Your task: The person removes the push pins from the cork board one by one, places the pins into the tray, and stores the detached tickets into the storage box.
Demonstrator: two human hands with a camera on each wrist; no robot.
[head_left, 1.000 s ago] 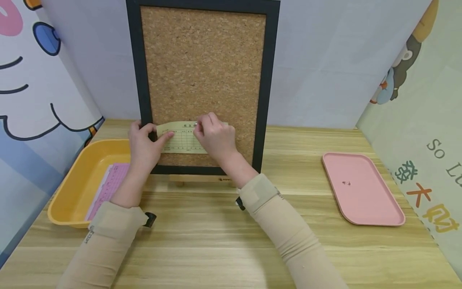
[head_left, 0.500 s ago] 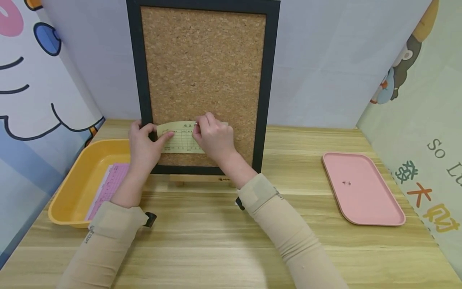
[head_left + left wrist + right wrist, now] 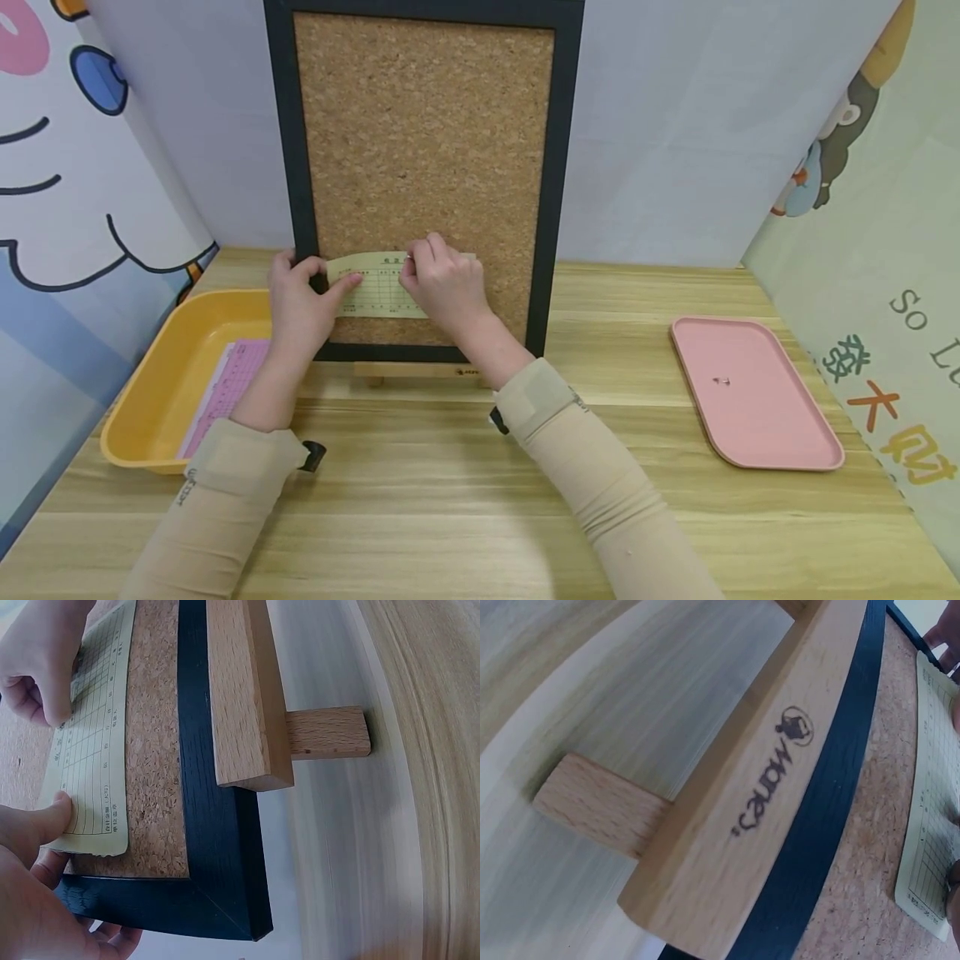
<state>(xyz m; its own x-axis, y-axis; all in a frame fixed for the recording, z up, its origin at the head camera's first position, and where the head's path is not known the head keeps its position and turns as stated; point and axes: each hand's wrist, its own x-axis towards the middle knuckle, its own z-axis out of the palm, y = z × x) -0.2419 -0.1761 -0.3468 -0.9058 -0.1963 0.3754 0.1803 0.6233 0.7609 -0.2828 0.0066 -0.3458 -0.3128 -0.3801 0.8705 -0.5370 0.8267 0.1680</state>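
A cork board (image 3: pixel 427 142) in a black frame stands upright on a wooden easel stand (image 3: pixel 244 690). Low on it lies a pale yellow printed form (image 3: pixel 381 292), sideways. My left hand (image 3: pixel 296 308) grips the board's left edge, its thumb on the form's left end and other fingers round behind the frame, as the left wrist view shows. At the form's top middle, my right hand (image 3: pixel 450 287) pinches a small shiny push pin (image 3: pixel 409 257), mostly hidden by the fingers. The form's right part is hidden behind that hand.
To the left is a yellow tray (image 3: pixel 142 400) with pink printed forms (image 3: pixel 234 379) in it. On the right sits a pink tray (image 3: pixel 772 417) holding tiny pins (image 3: pixel 721 381). A pale cloth backdrop (image 3: pixel 660 125) hangs behind the board.
The right hand has shifted very slightly left over the form, still pinching the pin. My left hand keeps its place on the board's edge.
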